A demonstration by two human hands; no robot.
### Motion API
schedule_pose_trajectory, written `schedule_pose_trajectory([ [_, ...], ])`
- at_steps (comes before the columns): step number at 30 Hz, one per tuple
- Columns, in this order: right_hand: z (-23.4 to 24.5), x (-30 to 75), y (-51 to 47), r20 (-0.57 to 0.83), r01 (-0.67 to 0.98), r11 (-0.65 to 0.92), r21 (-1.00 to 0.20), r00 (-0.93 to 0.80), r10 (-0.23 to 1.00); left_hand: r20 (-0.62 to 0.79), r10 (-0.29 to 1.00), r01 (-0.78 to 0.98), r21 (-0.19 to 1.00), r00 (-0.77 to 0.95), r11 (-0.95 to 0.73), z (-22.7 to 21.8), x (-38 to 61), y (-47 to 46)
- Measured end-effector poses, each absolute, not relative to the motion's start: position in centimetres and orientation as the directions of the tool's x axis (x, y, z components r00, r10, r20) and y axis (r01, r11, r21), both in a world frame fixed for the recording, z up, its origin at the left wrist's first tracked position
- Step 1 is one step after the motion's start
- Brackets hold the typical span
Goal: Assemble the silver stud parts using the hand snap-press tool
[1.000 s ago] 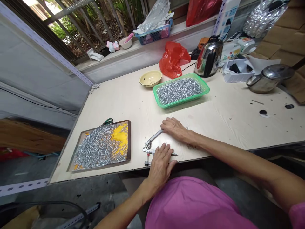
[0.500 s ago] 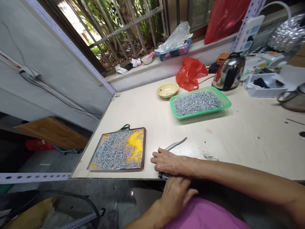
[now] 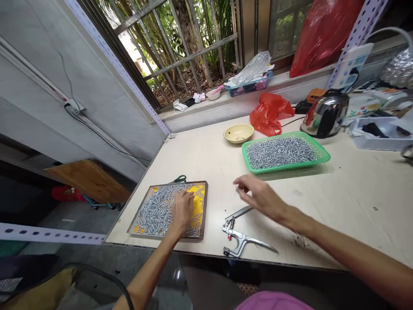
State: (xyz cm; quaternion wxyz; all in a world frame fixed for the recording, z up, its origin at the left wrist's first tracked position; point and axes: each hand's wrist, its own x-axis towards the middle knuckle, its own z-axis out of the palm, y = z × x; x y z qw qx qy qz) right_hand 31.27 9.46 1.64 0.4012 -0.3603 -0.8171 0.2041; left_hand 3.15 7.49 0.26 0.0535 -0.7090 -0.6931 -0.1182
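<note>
Head view: left of the frame, left hand (image 3: 182, 209) lowered into a shallow brown-edged tray (image 3: 205, 211) among small silvery metal pieces (image 3: 155, 211), fingers bent — cannot tell whether closed on one. Mid-frame, right hand (image 3: 258, 196) partly overlapping silver metal pliers (image 3: 242, 241) on the pale worktop (image 3: 206, 157), fingers curled, grip likewise unclear. Right of centre — green plastic basket (image 3: 288, 167), filled with similar pieces.

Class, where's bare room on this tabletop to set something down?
Bare: between the yellow bowl and scissors; barring specks, nearer than the pale box, right of the green basket. Crowded: around the kettle, and in front around the shallow tray and pliers.
</note>
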Motion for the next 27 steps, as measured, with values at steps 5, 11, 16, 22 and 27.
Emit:
schedule_pose_trajectory([
  [5, 3.6, 38.5, 14.6, 0.545, 0.710, 0.547, -0.445, -0.270, 0.794, 0.047, 0.998, 0.999, -0.008, 0.032, -0.031, -1.2, 2.2, 9.6],
  [11, 1.3, 39.6, 12.6, 0.403, 0.788, 0.490, -0.373, -0.339, 0.851, -0.017, 0.999, 0.999, -0.025, 0.041, -0.042, -1.2, 2.2, 10.4],
  [16, -0.9, 35.7, 5.4, 0.170, 0.627, 0.569, -0.532, -0.579, 0.797, -0.056, 0.997, 0.998, -0.015, 0.061, -0.062, -0.2, 2.6, 11.2],
  [22, -2.4, 34.5, 1.2, 0.010, 0.641, 0.543, -0.543, -0.641, 0.767, -0.215, 0.973, 0.868, 0.465, -0.079, 0.173, 1.7, 6.8, 7.2],
  [27, -2.7, 34.9, 0.8, -0.004, 0.618, 0.541, -0.570, -0.661, 0.751, -0.563, 0.826, 0.612, 0.642, -0.032, 0.462, 1.2, 11.0, 2.0],
])
